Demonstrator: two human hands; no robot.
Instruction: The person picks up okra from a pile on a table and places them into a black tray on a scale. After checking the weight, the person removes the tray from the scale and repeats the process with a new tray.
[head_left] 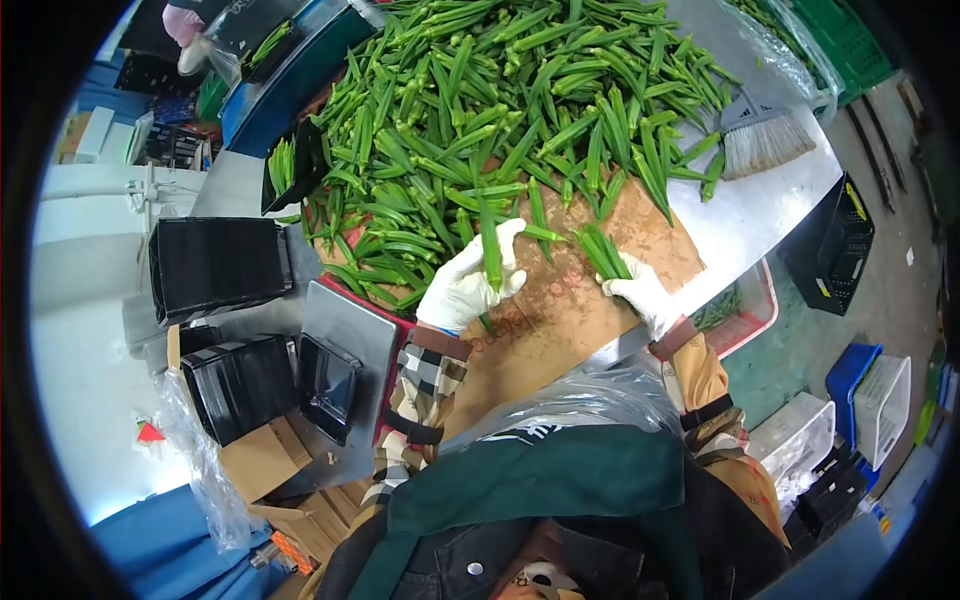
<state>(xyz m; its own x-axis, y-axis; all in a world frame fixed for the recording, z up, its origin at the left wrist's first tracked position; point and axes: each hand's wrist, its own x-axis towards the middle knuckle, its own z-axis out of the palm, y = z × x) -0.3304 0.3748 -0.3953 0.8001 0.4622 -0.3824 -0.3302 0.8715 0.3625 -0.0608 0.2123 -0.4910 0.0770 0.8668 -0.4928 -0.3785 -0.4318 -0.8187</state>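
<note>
A large heap of green okra (480, 110) covers the far part of the table. My left hand (462, 288), in a white glove, is closed round a single okra pod (490, 240) that points away from me. To its right, my gloved right hand (648, 298) grips a small bunch of okra pods (601, 252) by their near ends. Both hands are over a damp brown cardboard sheet (550, 320) at the near edge of the heap. A few loose pods lie on the cardboard between them.
A wide brush (765, 140) lies on the metal table at right. Stacked black trays (220, 268) and one separate black tray (328, 388) stand at left. An okra-filled black tray (285, 170) sits beside the heap. Crates, including a black one (830, 245), are on the floor at right.
</note>
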